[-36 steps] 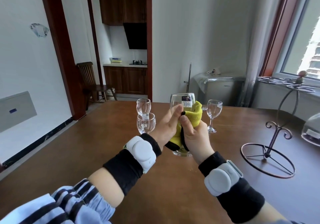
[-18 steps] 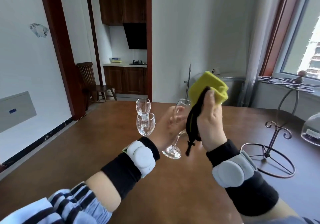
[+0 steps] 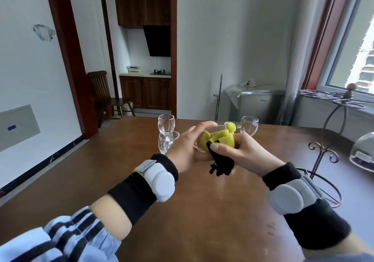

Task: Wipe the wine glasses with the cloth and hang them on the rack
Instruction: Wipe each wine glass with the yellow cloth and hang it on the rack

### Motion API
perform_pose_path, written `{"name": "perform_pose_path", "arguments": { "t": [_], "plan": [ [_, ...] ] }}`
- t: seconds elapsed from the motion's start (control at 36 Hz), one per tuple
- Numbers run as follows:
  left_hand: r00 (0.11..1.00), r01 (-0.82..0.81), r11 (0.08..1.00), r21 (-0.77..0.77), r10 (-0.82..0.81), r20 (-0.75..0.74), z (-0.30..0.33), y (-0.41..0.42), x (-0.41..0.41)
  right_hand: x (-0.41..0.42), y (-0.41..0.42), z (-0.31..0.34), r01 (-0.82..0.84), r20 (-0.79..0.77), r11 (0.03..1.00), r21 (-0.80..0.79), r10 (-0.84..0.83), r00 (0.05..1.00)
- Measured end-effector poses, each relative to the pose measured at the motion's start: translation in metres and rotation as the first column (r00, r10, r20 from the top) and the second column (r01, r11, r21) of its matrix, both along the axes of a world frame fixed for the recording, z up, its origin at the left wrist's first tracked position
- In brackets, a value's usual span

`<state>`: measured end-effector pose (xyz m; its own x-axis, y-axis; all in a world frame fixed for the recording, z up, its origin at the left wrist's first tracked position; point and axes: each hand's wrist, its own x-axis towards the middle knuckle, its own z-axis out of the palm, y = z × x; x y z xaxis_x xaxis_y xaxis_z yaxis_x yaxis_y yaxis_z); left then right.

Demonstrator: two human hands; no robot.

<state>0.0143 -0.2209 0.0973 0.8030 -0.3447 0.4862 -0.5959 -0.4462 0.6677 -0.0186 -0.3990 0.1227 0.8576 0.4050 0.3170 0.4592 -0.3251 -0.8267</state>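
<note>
Sleeve: a blue, dark-striped cuff (image 3: 60, 239) at the lower left, nearest the camera.
Wrists: each wears a black band with a pale grey pod.
Left hand: the left hand (image 3: 187, 150) curls round the bowl of the held wine glass (image 3: 210, 132), which lies tipped on its side above the table (image 3: 182, 211).
Right hand: the right hand (image 3: 245, 153) pinches the cloth (image 3: 219, 140), thumb on top; its yellow part is stuffed into the glass bowl, and a black part hangs below the hand.
Rack: the wire rack (image 3: 323, 156) stands on the table to the right, its round base near the right wrist.
Other glasses: two upright glasses (image 3: 166, 132) just beyond the left hand, one behind the other; a third glass (image 3: 250, 125) beyond the right hand.
Far right: a glass dome (image 3: 364, 152) at the picture's edge.
Background: a wooden chair (image 3: 105, 93) by the doorway.
</note>
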Motion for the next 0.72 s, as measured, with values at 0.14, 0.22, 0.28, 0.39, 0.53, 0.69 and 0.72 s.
{"name": "perform_pose_path", "arguments": {
  "t": [0.14,0.22,0.28,0.39,0.53,0.69,0.72],
  "plan": [
    [0.992,-0.061,0.989,0.137,0.044,0.119,0.004,0.002,-0.002,0.004,-0.002,-0.01,-0.022,-0.048,1.0,-0.004,0.021,0.999],
    [0.987,-0.07,0.983,0.169,0.043,0.153,0.001,0.001,-0.003,0.003,-0.001,-0.014,0.015,-0.051,0.993,0.115,-0.009,0.999],
    [0.973,-0.118,0.978,0.17,0.08,0.216,-0.001,-0.002,-0.005,0.004,0.002,-0.015,0.076,-0.071,0.96,0.268,-0.059,0.996],
    [0.947,-0.232,0.959,0.165,0.184,0.263,-0.001,-0.008,-0.006,0.004,0.016,-0.015,0.228,-0.16,0.853,0.47,-0.172,0.972],
    [0.948,-0.245,0.94,0.239,0.18,0.261,0.01,-0.001,-0.009,-0.002,0.014,-0.012,0.156,-0.186,0.899,0.409,-0.085,0.979],
    [0.991,-0.133,0.956,0.261,0.127,0.039,0.022,0.004,-0.009,-0.008,0.005,-0.007,0.058,-0.075,0.998,-0.022,-0.059,0.995],
    [0.993,-0.111,0.969,0.223,0.115,-0.006,0.021,0.005,-0.008,-0.009,0.005,-0.006,0.052,-0.055,0.997,-0.049,-0.055,0.997]
  ]
}}
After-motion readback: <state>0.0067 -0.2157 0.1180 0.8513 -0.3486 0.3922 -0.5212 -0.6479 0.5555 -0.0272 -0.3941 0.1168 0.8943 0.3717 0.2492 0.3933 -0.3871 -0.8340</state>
